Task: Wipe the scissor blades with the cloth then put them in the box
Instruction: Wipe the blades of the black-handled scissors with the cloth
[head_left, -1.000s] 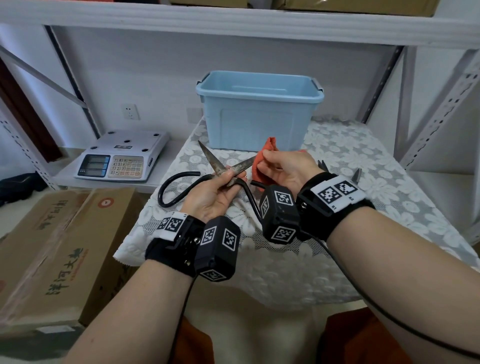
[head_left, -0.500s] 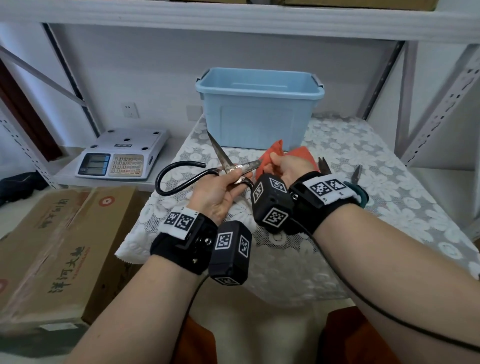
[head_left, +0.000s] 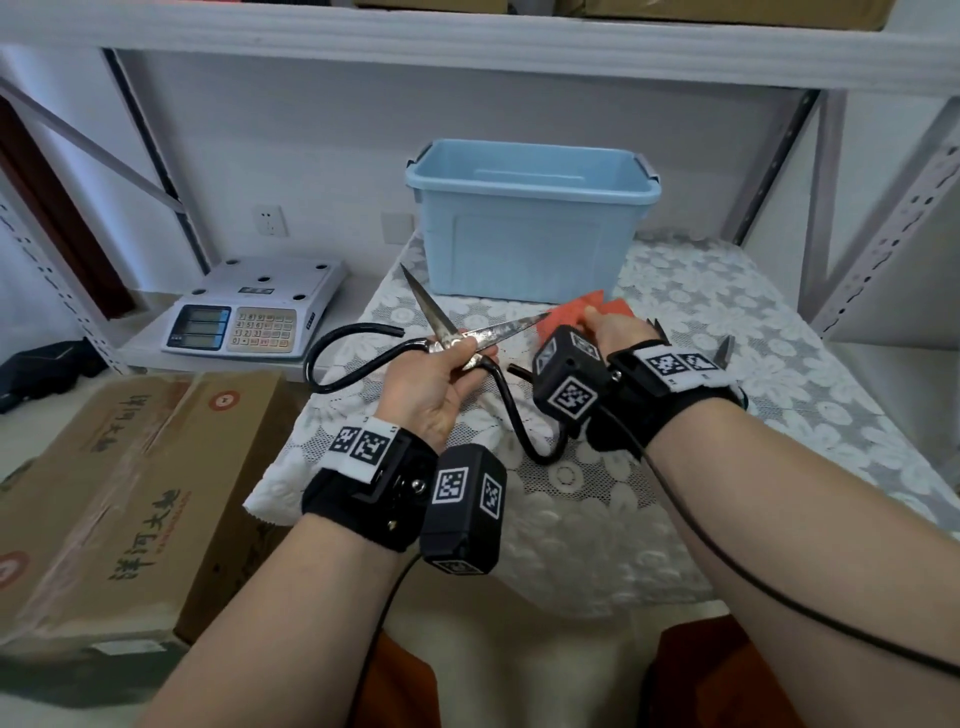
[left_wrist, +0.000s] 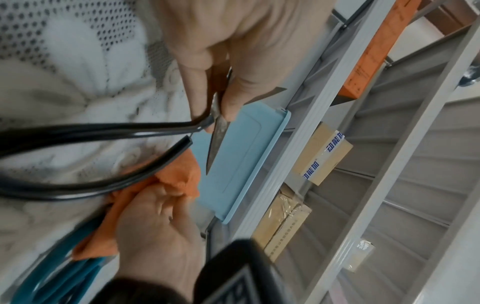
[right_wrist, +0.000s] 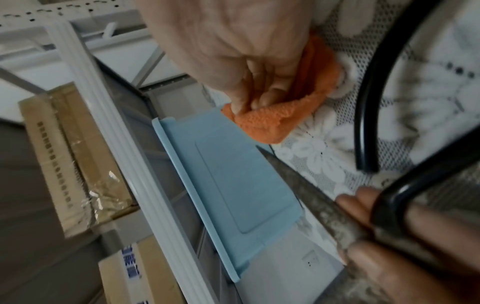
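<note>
Old scissors (head_left: 457, 340) with black loop handles are held above the lace-covered table, blades spread apart. My left hand (head_left: 457, 364) pinches them at the pivot, as the left wrist view shows the scissors (left_wrist: 217, 123) between its fingers. One blade points up and left. The other points right, its tip at the edge of the orange cloth (head_left: 587, 312). My right hand (head_left: 613, 332) grips that folded cloth (right_wrist: 280, 121), and the blade tip (right_wrist: 262, 150) lies just below it. The open light blue box (head_left: 530, 223) stands behind both hands.
More scissors (head_left: 724, 351) lie on the table behind my right wrist, one pair with teal handles (left_wrist: 64, 273). A white scale (head_left: 249, 312) sits on the low shelf at left, with a cardboard carton (head_left: 104, 493) below it. Metal shelf uprights (head_left: 883, 223) stand at right.
My right hand slid the cloth from near the pivot outward along the right blade to its tip. The scissors shifted slightly left and the blades stayed spread.
</note>
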